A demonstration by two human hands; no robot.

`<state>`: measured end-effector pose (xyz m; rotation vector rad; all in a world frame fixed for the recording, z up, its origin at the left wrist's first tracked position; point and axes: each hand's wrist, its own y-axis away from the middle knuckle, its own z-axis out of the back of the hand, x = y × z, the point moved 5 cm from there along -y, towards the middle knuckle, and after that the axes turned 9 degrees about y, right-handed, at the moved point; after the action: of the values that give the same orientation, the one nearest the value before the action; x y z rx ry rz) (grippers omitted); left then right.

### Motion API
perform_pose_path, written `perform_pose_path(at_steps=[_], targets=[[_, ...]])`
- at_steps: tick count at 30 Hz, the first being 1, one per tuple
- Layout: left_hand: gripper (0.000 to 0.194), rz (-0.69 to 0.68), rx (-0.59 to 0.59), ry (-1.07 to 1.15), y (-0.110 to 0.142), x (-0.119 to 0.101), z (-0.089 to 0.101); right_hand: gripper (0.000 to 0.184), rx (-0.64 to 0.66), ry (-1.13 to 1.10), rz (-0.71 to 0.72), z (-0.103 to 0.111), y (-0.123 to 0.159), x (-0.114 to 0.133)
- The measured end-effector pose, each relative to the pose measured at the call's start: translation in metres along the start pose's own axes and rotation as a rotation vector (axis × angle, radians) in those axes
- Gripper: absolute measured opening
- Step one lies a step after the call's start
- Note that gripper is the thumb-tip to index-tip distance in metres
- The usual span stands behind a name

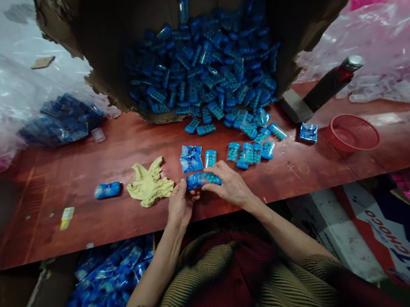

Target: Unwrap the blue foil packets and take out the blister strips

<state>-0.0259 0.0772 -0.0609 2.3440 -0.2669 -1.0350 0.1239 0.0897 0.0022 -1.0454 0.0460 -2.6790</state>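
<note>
My left hand (179, 204) pinches a blue printed wrapper sleeve (194, 180) between thumb and fingers. In line with it, my right hand (231, 186) grips a small clear bottle (211, 178) with blue balls inside. The bottle's left end meets the sleeve; whether it is inside the sleeve I cannot tell. Just beyond my hands lie flat blue wrappers (191, 158) and another bottle (210, 158). Several more bottles (248, 153) are to the right of them. A crumpled yellow glove (148, 182) rests left of my left hand, with a blue wrapped bottle (108, 190) past it.
A torn cardboard box (106, 86) heaped with bottles opens onto the red table (65, 173). On the right are a red basket (354, 132), a dark glass bottle (335, 82) and a small blue packet (307, 132). Below the left edge, blue wrapped pieces (102, 293) fill a box.
</note>
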Motion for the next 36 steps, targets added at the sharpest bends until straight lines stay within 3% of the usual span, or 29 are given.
perform_pose_path(at_steps=[5,18,25,31,36], targets=[[0.044,-0.096,0.010,-0.034,-0.001,-0.008,0.001,0.035,0.010,-0.142,-0.028,-0.006,0.001,-0.005],[0.046,-0.138,0.028,-0.040,0.000,-0.016,-0.002,0.035,-0.003,-0.082,-0.018,-0.008,0.002,-0.006],[0.044,-0.186,0.010,-0.062,0.001,-0.013,-0.006,0.041,-0.039,0.089,0.102,-0.011,0.003,0.002],[0.039,0.029,-0.053,0.086,-0.002,0.004,-0.010,0.037,-0.064,0.276,0.061,-0.035,0.009,0.006],[0.025,0.113,-0.073,0.141,-0.002,0.000,-0.007,0.032,-0.008,-0.130,0.099,-0.035,0.015,0.010]])
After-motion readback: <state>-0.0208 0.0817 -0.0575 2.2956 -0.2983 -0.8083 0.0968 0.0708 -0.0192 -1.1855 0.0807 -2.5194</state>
